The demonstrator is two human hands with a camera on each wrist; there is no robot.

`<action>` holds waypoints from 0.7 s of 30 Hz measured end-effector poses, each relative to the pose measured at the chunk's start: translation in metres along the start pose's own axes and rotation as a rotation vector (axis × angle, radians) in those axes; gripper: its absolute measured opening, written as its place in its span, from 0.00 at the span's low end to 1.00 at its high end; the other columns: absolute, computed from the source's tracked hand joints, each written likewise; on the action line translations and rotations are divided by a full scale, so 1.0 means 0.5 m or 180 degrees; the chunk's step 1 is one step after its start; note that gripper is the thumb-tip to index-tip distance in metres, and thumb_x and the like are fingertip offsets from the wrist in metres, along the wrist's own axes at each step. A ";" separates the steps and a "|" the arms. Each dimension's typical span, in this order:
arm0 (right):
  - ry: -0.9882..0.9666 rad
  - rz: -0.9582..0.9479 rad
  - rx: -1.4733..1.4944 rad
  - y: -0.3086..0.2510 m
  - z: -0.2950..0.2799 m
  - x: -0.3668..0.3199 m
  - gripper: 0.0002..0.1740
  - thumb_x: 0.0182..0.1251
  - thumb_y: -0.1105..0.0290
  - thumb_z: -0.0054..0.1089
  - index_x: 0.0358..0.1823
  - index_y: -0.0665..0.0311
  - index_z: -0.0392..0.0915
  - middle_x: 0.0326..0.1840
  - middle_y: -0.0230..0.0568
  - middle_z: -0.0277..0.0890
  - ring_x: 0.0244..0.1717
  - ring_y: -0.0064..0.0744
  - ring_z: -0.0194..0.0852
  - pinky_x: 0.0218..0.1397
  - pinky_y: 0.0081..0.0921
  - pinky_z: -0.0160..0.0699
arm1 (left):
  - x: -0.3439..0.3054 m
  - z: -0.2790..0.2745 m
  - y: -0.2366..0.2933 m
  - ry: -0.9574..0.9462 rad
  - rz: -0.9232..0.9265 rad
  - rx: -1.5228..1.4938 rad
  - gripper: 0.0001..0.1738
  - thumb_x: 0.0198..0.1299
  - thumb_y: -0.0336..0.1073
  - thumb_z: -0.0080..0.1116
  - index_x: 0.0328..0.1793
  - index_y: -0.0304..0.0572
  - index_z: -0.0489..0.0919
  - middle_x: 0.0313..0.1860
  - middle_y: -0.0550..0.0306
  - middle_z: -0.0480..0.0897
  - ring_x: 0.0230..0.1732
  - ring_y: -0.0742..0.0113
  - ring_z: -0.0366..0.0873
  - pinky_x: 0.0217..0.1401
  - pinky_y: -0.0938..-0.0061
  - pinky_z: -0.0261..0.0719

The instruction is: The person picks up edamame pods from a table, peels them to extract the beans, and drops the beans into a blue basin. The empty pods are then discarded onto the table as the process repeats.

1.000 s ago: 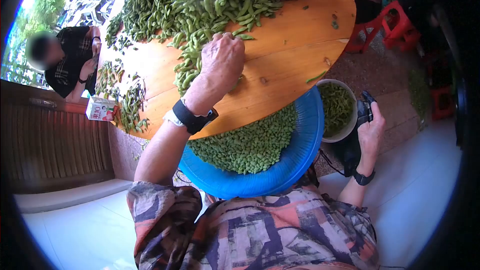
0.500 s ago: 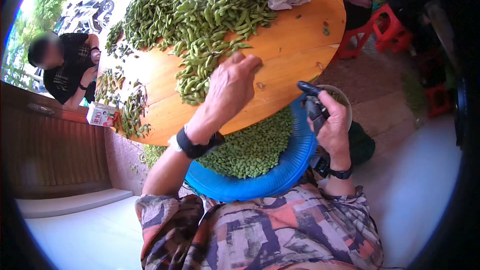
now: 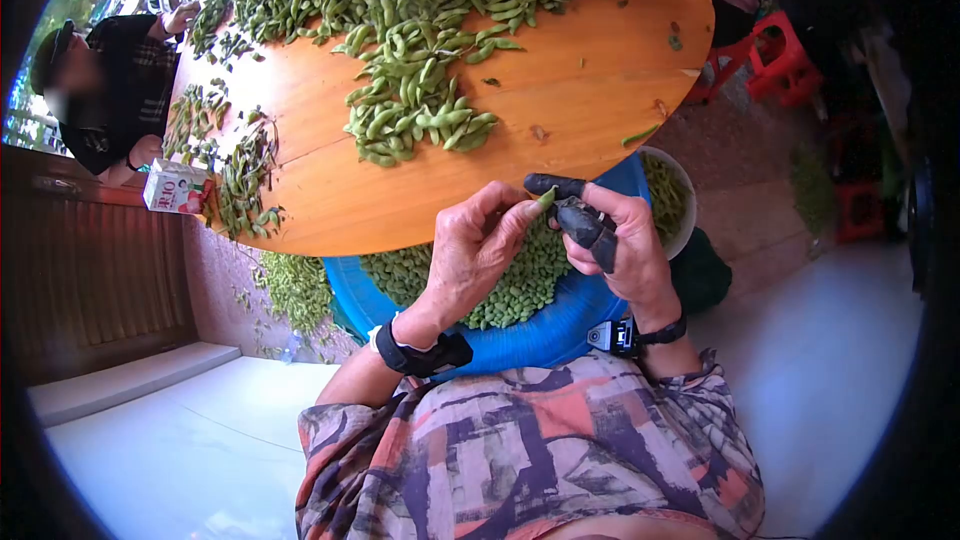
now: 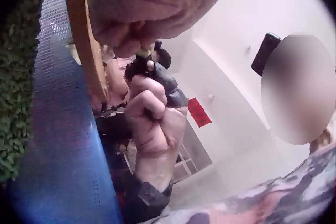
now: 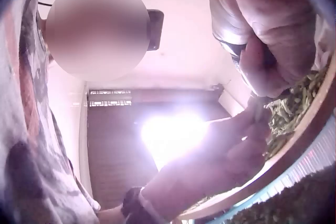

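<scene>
Item, green pod (image 3: 546, 200): one, pinched between thumb and forefinger of the left hand (image 3: 470, 250); held by its end, probably because so small a thing offers little more to grip.

Item, right hand (image 3: 640, 250): black finger covers (image 3: 587, 227) worn on thumb and forefinger, perhaps as protection. The pod's other end appears to be pinched between them. Both hands are thus brought together at the pod, seemingly so that it is steadied from two sides.

Item, blue basin (image 3: 500, 350): set partly beneath the near edge of the round desk (image 3: 570, 90), with loose green beans (image 3: 515, 300) contained in it. By its place below the hands, small falling pieces are presumably caught.

Item, pod heap (image 3: 410, 50): spread on the desk, its near part apparently kept within reach.

Item, pale bowl (image 3: 688, 225): placed right of the basin, with green matter held inside; its contents cannot be told.

Item, carton (image 3: 172, 187): stood at the desk's left edge, beside scattered darker pods (image 3: 245, 180), apart from the main heap.
</scene>
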State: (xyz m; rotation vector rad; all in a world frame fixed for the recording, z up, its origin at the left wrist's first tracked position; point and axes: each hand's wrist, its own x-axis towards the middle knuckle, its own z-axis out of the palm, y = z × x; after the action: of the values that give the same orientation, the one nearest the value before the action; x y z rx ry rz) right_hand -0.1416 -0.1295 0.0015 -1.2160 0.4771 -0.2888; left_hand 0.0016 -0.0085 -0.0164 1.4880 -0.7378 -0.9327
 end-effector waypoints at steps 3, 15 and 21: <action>-0.0029 -0.0233 -0.0003 0.009 -0.007 0.002 0.18 0.78 0.64 0.45 0.51 0.73 0.77 0.23 0.24 0.67 0.21 0.11 0.62 0.21 0.13 0.61 | -0.003 0.006 -0.004 0.0094 0.0177 0.0138 0.13 0.71 0.38 0.58 0.37 0.36 0.78 0.20 0.69 0.71 0.20 0.82 0.62 0.21 0.83 0.60; -0.0286 -0.0025 0.1101 0.032 -0.020 -0.007 0.22 0.75 0.56 0.50 0.51 0.71 0.77 0.25 0.23 0.65 0.20 0.10 0.58 0.21 0.11 0.56 | -0.011 0.004 -0.001 -0.0655 -0.0881 -0.2080 0.08 0.67 0.35 0.62 0.37 0.40 0.78 0.22 0.67 0.74 0.20 0.81 0.68 0.19 0.83 0.62; 0.0238 -0.0945 -0.1334 0.009 0.004 -0.012 0.12 0.72 0.68 0.47 0.44 0.67 0.79 0.25 0.25 0.66 0.21 0.10 0.60 0.22 0.14 0.60 | -0.016 0.009 -0.021 -0.0221 0.0428 0.0404 0.09 0.64 0.33 0.66 0.37 0.37 0.78 0.26 0.68 0.78 0.24 0.82 0.70 0.25 0.84 0.67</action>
State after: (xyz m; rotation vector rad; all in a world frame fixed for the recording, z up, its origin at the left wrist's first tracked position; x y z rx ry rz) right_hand -0.1459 -0.1236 -0.0012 -1.6941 0.4329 -0.5062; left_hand -0.0069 -0.0022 -0.0259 1.5020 -0.9509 -0.8517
